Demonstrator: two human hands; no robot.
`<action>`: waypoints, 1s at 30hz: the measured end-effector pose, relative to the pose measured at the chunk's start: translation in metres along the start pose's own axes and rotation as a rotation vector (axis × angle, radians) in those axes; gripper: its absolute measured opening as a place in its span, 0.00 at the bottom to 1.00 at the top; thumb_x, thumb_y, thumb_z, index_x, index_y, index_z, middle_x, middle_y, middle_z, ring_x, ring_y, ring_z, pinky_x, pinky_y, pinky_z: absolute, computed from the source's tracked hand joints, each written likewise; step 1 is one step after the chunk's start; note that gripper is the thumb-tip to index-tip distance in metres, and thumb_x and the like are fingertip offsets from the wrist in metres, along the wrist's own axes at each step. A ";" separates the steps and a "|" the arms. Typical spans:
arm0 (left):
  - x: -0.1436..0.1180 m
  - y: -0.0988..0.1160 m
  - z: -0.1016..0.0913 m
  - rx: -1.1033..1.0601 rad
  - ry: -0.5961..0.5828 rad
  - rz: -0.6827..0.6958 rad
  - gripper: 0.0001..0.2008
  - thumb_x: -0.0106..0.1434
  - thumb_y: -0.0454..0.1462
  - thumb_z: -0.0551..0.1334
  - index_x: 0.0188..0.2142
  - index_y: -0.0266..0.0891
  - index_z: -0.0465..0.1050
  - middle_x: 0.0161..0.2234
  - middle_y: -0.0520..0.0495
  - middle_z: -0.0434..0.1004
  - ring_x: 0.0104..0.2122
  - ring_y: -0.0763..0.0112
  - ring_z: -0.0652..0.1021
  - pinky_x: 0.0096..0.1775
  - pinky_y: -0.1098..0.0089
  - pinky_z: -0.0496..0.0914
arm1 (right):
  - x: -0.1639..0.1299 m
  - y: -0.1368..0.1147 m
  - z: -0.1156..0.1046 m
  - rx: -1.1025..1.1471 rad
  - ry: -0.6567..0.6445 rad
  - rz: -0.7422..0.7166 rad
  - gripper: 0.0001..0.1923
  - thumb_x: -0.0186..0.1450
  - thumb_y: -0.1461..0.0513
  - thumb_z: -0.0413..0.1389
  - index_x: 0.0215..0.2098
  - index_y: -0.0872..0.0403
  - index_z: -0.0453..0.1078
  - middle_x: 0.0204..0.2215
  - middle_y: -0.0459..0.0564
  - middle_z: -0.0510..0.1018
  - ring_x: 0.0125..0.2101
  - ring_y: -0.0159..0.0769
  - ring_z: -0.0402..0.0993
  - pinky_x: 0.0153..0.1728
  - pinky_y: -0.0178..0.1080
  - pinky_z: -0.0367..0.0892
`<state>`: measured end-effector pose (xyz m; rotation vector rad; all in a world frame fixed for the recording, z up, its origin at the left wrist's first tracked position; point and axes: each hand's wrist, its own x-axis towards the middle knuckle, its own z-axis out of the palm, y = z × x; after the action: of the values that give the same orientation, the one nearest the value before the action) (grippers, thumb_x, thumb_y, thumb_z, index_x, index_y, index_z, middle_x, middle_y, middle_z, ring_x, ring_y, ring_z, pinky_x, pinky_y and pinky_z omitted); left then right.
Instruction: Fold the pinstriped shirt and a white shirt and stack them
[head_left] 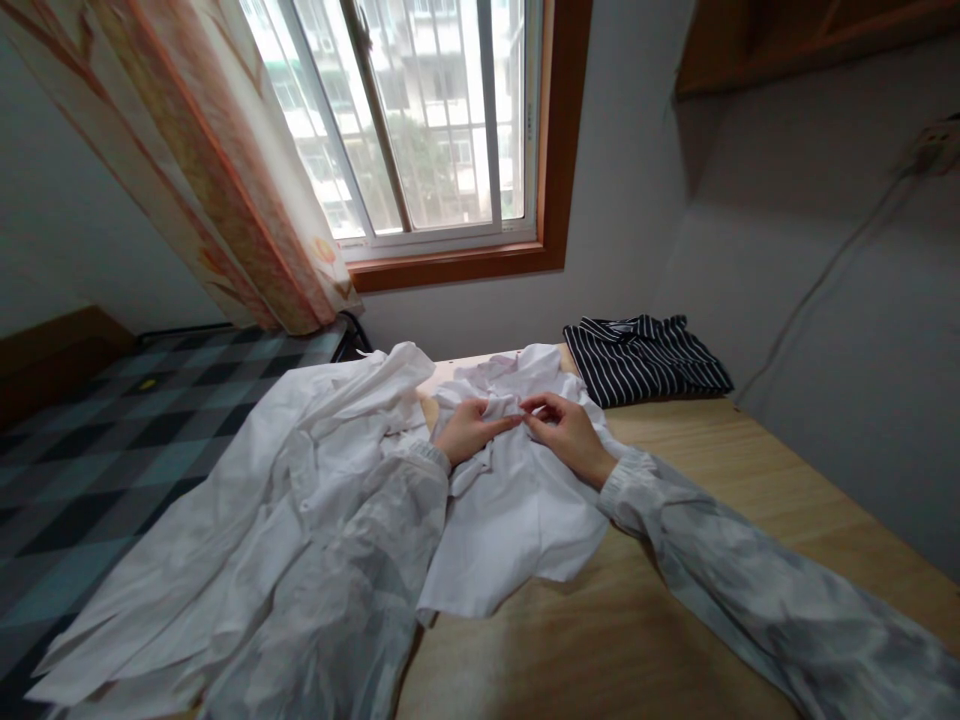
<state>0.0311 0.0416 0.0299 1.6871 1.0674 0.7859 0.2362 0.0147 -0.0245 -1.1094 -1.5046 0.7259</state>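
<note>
A white shirt [517, 520] lies spread and wrinkled on the wooden table, its upper part bunched toward the window. My left hand [472, 430] is closed on the cloth near the shirt's middle, thumb pointing right. Close beside it, my right hand [566, 430] pinches the same cloth between thumb and fingers. The two hands' fingertips nearly meet; any button between them is too small to make out. To the left, a second white garment [300, 480] lies in loose folds, partly behind my left sleeve.
A folded black-and-white striped shirt [645, 360] rests at the table's back right. The wooden table [720, 480] stands against the wall, with a checked bed [82, 440] to its left. A cable [810, 290] hangs at the right, and a curtain [225, 180] hangs beside the window.
</note>
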 end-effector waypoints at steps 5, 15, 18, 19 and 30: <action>0.001 -0.005 -0.003 -0.027 -0.057 -0.006 0.29 0.50 0.61 0.78 0.26 0.38 0.78 0.24 0.51 0.74 0.28 0.68 0.72 0.32 0.69 0.67 | -0.003 0.000 0.000 0.003 0.008 -0.036 0.11 0.67 0.55 0.65 0.44 0.51 0.82 0.40 0.50 0.88 0.34 0.38 0.81 0.40 0.41 0.75; 0.005 -0.014 -0.005 0.007 -0.059 0.000 0.29 0.50 0.61 0.77 0.26 0.37 0.78 0.23 0.53 0.72 0.26 0.72 0.69 0.29 0.71 0.63 | -0.005 -0.001 0.001 -0.003 0.032 -0.102 0.07 0.68 0.56 0.65 0.41 0.49 0.80 0.39 0.49 0.86 0.35 0.40 0.81 0.39 0.42 0.75; 0.005 -0.012 -0.004 0.030 -0.035 0.014 0.30 0.51 0.61 0.76 0.23 0.38 0.74 0.21 0.54 0.68 0.25 0.73 0.66 0.28 0.71 0.61 | -0.007 -0.005 0.001 -0.035 0.021 -0.129 0.06 0.68 0.57 0.65 0.41 0.49 0.79 0.39 0.49 0.86 0.36 0.39 0.81 0.37 0.41 0.74; 0.004 -0.012 -0.004 0.035 -0.034 0.020 0.30 0.52 0.61 0.76 0.23 0.38 0.74 0.21 0.54 0.68 0.25 0.73 0.66 0.28 0.71 0.60 | -0.007 -0.006 0.001 -0.036 0.016 -0.133 0.06 0.68 0.57 0.65 0.41 0.49 0.79 0.40 0.49 0.86 0.36 0.40 0.81 0.37 0.41 0.74; 0.003 -0.011 -0.004 -0.039 -0.066 0.020 0.26 0.52 0.58 0.77 0.27 0.37 0.78 0.25 0.52 0.75 0.27 0.70 0.72 0.32 0.69 0.67 | 0.005 -0.010 -0.010 0.126 -0.158 0.053 0.10 0.65 0.57 0.66 0.44 0.50 0.78 0.39 0.48 0.86 0.34 0.38 0.84 0.39 0.39 0.77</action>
<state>0.0255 0.0481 0.0207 1.6819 0.9849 0.7541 0.2431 0.0142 -0.0110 -1.0189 -1.5429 0.9508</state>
